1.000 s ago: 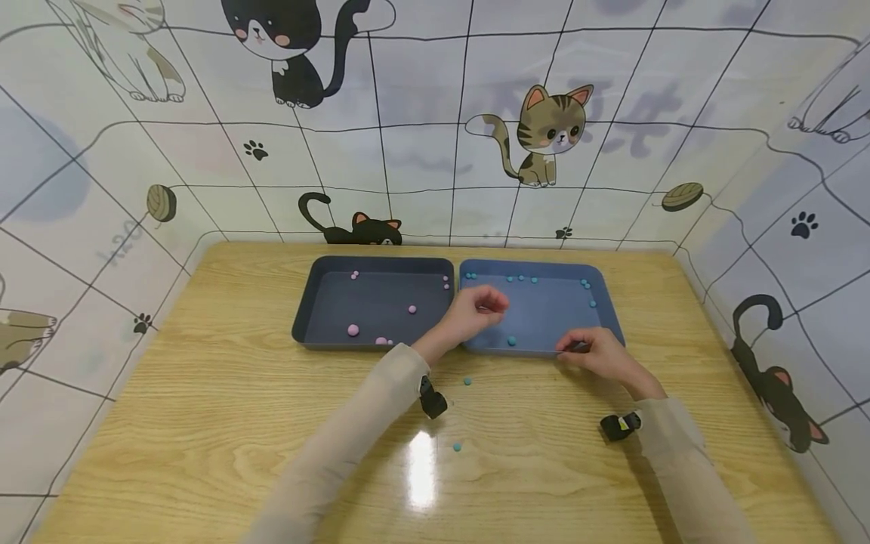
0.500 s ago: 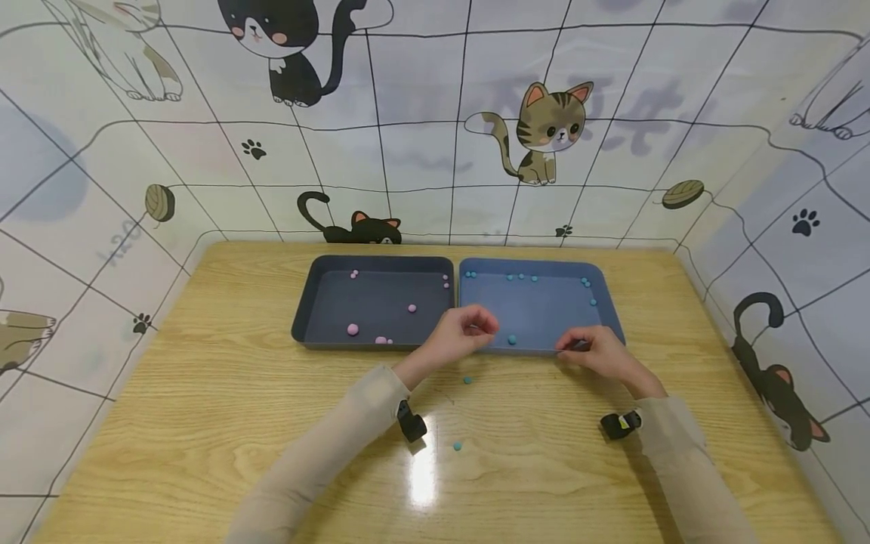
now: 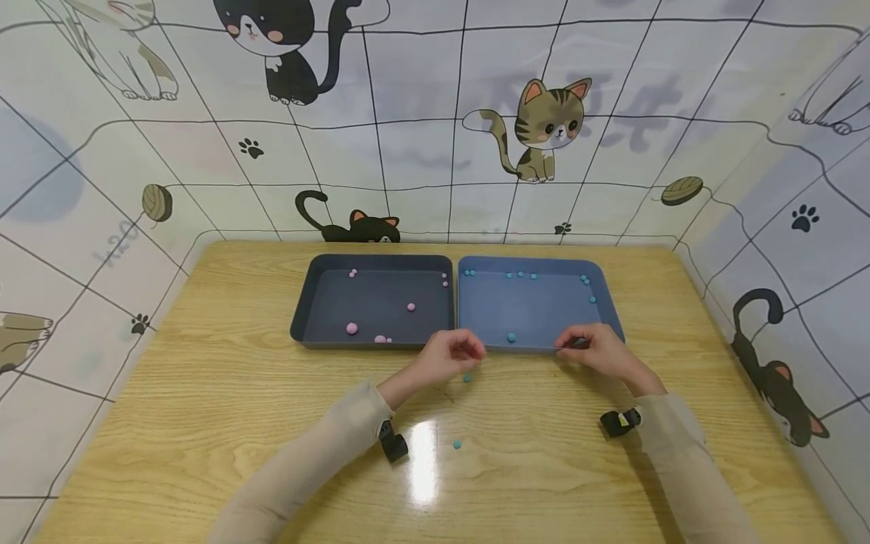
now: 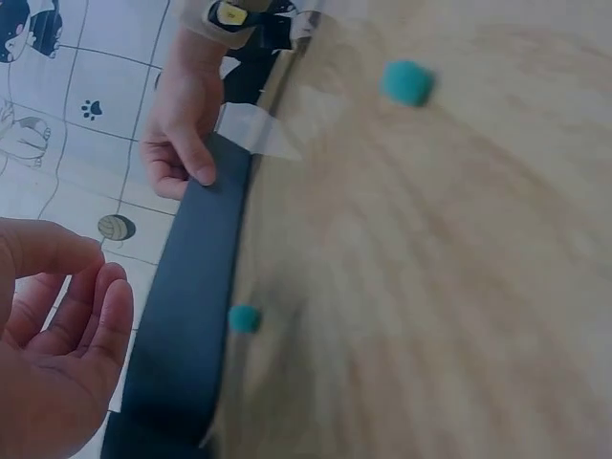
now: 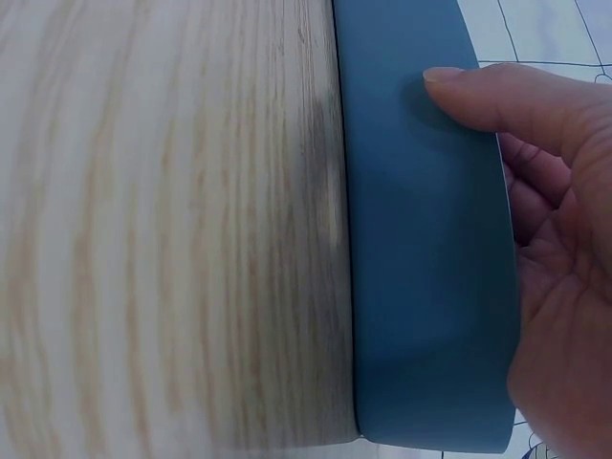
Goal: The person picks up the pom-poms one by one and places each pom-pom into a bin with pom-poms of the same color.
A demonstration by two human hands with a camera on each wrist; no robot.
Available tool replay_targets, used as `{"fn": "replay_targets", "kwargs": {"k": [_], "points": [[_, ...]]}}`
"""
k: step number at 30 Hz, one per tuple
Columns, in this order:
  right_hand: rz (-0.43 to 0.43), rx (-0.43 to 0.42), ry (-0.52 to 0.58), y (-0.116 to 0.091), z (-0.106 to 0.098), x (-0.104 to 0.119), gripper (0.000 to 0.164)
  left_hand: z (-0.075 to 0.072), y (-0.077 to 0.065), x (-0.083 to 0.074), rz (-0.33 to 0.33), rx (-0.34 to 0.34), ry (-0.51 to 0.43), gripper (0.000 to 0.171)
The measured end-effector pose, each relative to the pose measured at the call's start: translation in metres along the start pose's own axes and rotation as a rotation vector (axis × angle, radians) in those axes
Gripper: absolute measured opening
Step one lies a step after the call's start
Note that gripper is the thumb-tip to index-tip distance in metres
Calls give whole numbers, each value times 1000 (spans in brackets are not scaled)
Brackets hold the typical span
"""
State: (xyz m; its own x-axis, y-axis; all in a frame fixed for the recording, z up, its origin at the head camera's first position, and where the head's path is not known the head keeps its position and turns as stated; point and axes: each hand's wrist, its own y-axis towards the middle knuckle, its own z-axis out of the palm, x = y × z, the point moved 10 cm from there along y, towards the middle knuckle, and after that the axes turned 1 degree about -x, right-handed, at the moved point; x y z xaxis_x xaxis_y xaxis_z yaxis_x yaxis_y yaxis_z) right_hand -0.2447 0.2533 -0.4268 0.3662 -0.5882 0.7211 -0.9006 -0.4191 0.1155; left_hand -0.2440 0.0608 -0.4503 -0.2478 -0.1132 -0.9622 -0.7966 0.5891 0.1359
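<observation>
My right hand (image 3: 603, 353) pinches the near wall of the blue tray (image 3: 544, 310); in the right wrist view its thumb (image 5: 469, 94) presses the outer side and the fingers lie behind the wall. My left hand (image 3: 440, 358) hovers over the near edge where the two trays meet, fingers loosely curled, with nothing visible between them. Just beyond its fingertips a small teal ball (image 3: 467, 378) lies on the wooden table, close to the tray wall in the left wrist view. A second teal ball (image 3: 457, 444) lies nearer the front. Inside the blue tray are several teal balls, one larger (image 3: 511, 338).
Left of the blue tray stands a dark grey tray (image 3: 374, 298) with several pink balls of different sizes, such as a larger one (image 3: 351, 329). A cat-print cloth wall (image 3: 421, 159) closes off the table's back and sides.
My left hand has drawn back from over the blue tray toward the near edge, down and left in the head view. The right hand stays on the tray wall.
</observation>
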Motion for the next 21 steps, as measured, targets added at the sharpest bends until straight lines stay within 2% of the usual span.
{"fn": "replay_targets", "kwargs": {"k": [8,13,21], "points": [[6,3,9,0,-1,1,7,9,-7,11,-18,40,85,12],[14,2,11,0,-1,1,7,13,-9,14,2,65,179,16],[22,6,19,0,-1,0,9,17,-11,20,23,68,233,18]]}}
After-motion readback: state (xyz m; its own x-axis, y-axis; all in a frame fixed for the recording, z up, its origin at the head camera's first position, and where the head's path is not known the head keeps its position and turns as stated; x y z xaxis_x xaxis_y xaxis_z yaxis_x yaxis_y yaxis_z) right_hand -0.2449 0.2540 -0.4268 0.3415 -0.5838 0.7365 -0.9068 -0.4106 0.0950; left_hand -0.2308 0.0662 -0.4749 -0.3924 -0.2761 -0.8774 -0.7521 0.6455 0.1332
